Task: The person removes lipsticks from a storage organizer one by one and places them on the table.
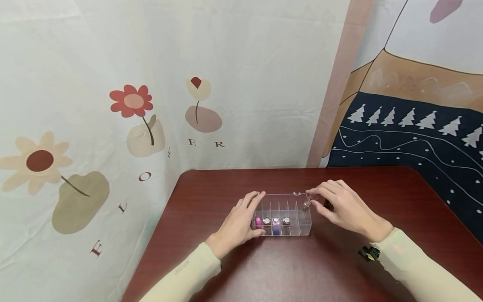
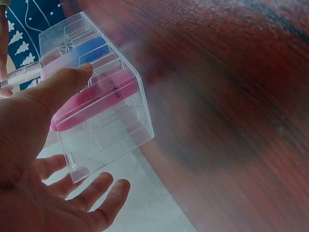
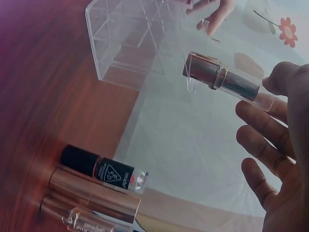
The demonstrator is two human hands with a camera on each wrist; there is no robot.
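A clear compartmented organizer [image 1: 305, 229] stands on the table. My left hand [image 1: 237, 221] holds its left end, thumb at the front and fingers at the back. Beside the thumb, a pink tube [image 2: 96, 99] is in an end compartment. Along the front row are a purple-and-blue tube [image 1: 276, 227] and two dark tubes with pale tops, one being the tube [image 1: 286, 226] to its right. With thumb and fingertips, my right hand [image 1: 339, 206] pinches the clear end of a lipstick tube [image 3: 224, 81]. That tube is tilted over the organizer's back right corner.
Right of the organizer lie a black tube [image 3: 96, 166], a rose-gold tube [image 3: 94, 192] and a clear-ended tube [image 3: 91, 223], partly behind my right hand in the head view. The reddish-brown table [image 1: 211, 184] meets patterned cloth [image 1: 256, 138] at its back edge.
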